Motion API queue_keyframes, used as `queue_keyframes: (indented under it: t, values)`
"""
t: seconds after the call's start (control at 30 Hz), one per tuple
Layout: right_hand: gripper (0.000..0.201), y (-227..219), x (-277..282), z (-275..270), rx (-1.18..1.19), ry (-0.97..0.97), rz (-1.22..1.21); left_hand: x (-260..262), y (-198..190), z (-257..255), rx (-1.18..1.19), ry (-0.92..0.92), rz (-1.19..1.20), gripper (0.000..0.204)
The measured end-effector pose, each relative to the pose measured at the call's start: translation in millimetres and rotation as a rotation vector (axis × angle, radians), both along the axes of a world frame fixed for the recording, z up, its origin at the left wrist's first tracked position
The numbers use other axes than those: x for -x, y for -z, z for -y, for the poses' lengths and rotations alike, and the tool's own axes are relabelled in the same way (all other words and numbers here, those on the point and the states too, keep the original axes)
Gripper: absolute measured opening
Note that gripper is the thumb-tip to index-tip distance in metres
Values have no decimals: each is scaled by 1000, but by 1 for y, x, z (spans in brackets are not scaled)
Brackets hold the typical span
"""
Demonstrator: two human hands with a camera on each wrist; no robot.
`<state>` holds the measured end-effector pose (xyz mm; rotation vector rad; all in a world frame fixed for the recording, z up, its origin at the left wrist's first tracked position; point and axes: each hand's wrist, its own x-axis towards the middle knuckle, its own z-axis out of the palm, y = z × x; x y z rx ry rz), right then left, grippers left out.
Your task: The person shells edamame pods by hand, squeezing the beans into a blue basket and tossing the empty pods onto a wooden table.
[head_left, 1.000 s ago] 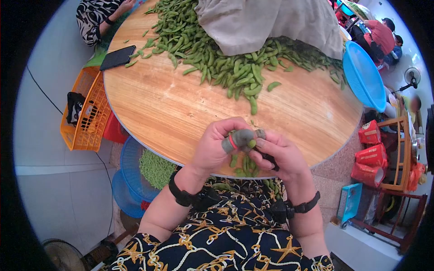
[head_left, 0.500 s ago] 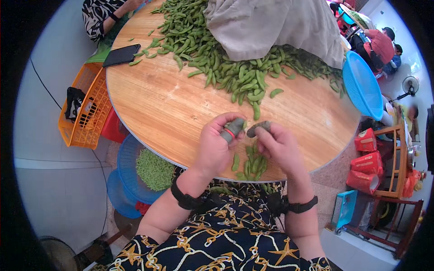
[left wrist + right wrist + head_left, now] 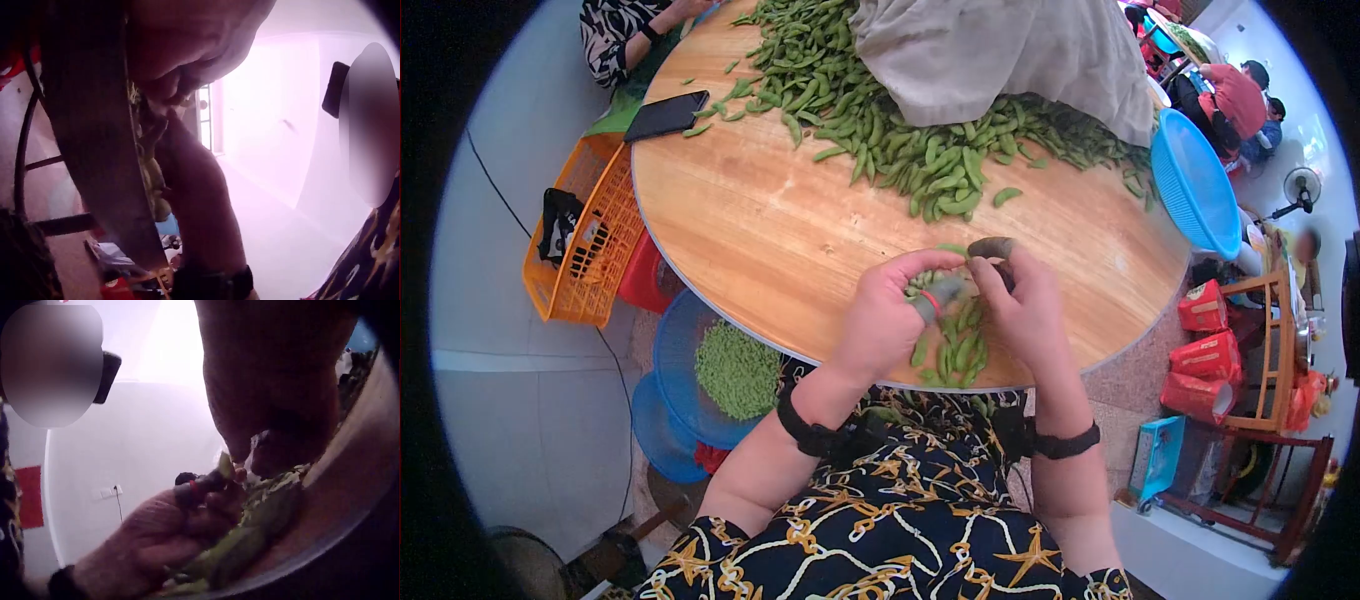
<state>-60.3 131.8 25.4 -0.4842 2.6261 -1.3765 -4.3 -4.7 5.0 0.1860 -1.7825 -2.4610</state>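
Observation:
Over the near edge of the round wooden table, my left hand (image 3: 882,312) holds a green soybean pod (image 3: 952,248). The left thumb wears a grey finger cover (image 3: 949,291) with a red band. My right hand (image 3: 1032,305) meets it from the other side, thumb and forefinger pinching at the pod's end; a dark grey cover (image 3: 992,246) is on that forefinger. In the right wrist view the pod (image 3: 225,464) sticks up by the left thumb. Below the hands lies a small group of pods (image 3: 960,350). The left wrist view is dark, its fingertips partly hidden.
A large heap of pods (image 3: 880,140) lies across the table (image 3: 740,220), partly under a grey cloth (image 3: 1010,60). A phone (image 3: 666,116) rests at the left edge, a blue basket (image 3: 1197,185) at the right. Shelled beans (image 3: 738,370) fill a blue basket on the lower left.
The hands were together, then slightly apart with the small group of pods showing between them. Now they meet again at a pod, the right forefinger higher than before.

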Motion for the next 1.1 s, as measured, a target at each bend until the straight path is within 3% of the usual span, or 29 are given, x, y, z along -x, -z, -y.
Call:
queue_keyframes:
  t: [0.03, 0.07, 0.13, 0.17, 0.2, 0.23, 0.33, 0.37, 0.4, 0.47, 0.5, 0.57, 0.6, 0.63, 0.67, 0.7, 0.73, 0.8, 0.83, 0.87, 0.9, 0.93, 1.0, 1.07, 1.1]
  values:
    - [26, -2, -4, -1, 183, -1, 136, -1, 4, 0, 0, -1, 1, 16]
    - [26, -2, -7, -4, 184, 0, 137, 0, 12, 0, 38, 11, -51, 14]
    - [26, -4, -9, -11, 217, -87, 425, -2, 11, 2, 77, 26, -106, 13]
    - [26, -9, -8, -19, 218, -84, 424, -6, 8, 7, 79, 10, -3, 13]
    - [26, -17, -7, -27, 39, -377, 309, -10, 3, 14, 81, -7, 100, 13]
    - [25, -19, -7, -32, -143, -665, 187, -17, -1, 24, 24, -108, 48, 15]
    - [26, 0, -5, -31, -44, -514, 70, -44, -17, 65, -49, -412, -98, 22]
    - [24, -1, 2, -17, -31, -161, -44, -59, -12, 96, 30, -552, -108, 20]
    - [24, 0, 7, -11, -22, -158, -41, -75, -2, 132, 105, -696, -122, 20]
    - [20, 3, 12, -3, -423, -124, -310, -102, 24, 184, 322, -800, 43, 22]
    - [18, 8, 13, 1, -453, -122, -362, -117, 41, 210, 331, -796, 45, 22]
    - [17, 8, 11, 1, -467, -162, -389, -140, 67, 244, 892, -519, 448, 28]
    - [17, 7, 9, 2, -487, -210, -419, -148, 68, 242, 892, -519, 451, 28]
    - [17, 3, 6, -2, -487, -213, -416, -155, 69, 241, 1379, -557, 513, 31]
    - [15, -2, 3, -9, -430, -361, -329, -159, 70, 240, 1869, -574, 561, 34]
    - [14, -5, 0, -14, -371, -507, -239, -153, 54, 232, 1636, -641, 630, 36]
    - [14, -5, -2, -18, -373, -509, -235, -150, 49, 230, 1635, -637, 635, 36]
    - [17, -6, -3, -24, -112, -508, 15, -139, 41, 229, 1665, -810, 493, 32]
    - [17, -3, -4, -25, -114, -505, 11, -125, 27, 217, 1394, -811, 373, 29]
    - [18, 3, -7, -26, 106, -476, 160, -110, 11, 195, 1123, -801, 261, 26]
    - [20, 6, -8, -25, 325, -446, 307, -97, -4, 171, 831, -601, 227, 24]
    - [20, 3, -10, -25, 325, -453, 304, -84, -17, 145, 543, -403, 186, 23]
    - [20, -6, -11, -24, 659, -474, 925, -57, -28, 97, 133, 103, 105, 35]
    - [18, -7, -16, -15, 767, -401, 1012, -34, -20, 53, -118, 324, 59, 34]
    - [17, -7, -18, -13, 875, -318, 1102, -25, -19, 37, -122, 323, 51, 34]
